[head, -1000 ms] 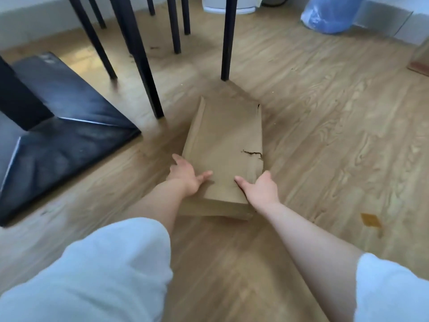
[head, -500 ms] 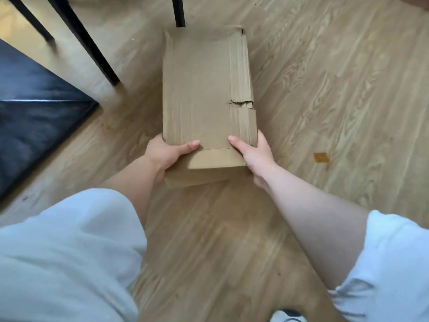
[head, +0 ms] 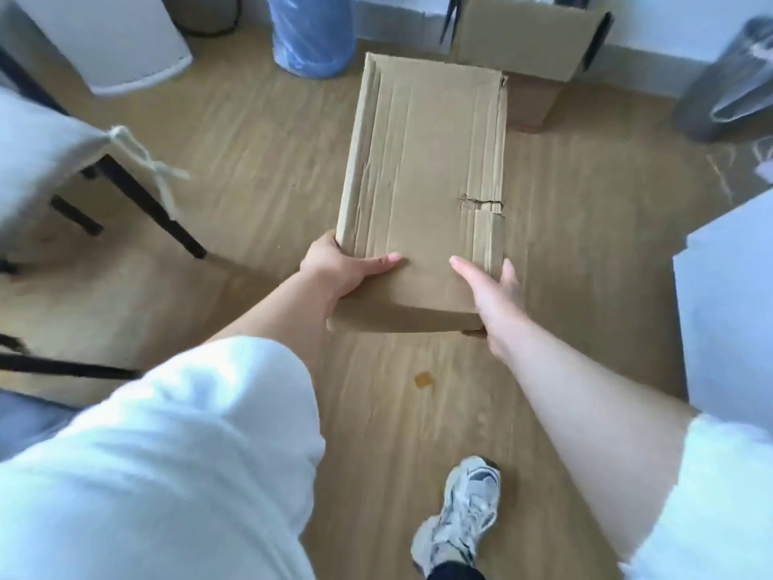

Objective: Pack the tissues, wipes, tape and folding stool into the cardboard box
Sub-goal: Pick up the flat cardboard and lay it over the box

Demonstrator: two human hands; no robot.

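A brown cardboard box [head: 422, 173], flattened or closed, with a small tear near its right edge, is held up off the wooden floor in front of me. My left hand [head: 339, 267] grips its near left corner, thumb on top. My right hand [head: 491, 295] grips the near right corner, thumb on top and fingers around the edge. No tissues, wipes, tape or folding stool can be made out in view.
A second open cardboard box [head: 527, 39] stands at the back by the wall. A blue bag [head: 311, 35] and a white appliance [head: 113, 43] are at the back left. A chair with black legs [head: 138, 194] is on the left, a grey bin [head: 728, 77] at right. My shoe [head: 460, 517] is on the floor.
The box has been lifted off the floor in both hands and carried away from the black table legs. The view has swung round to another part of the room.
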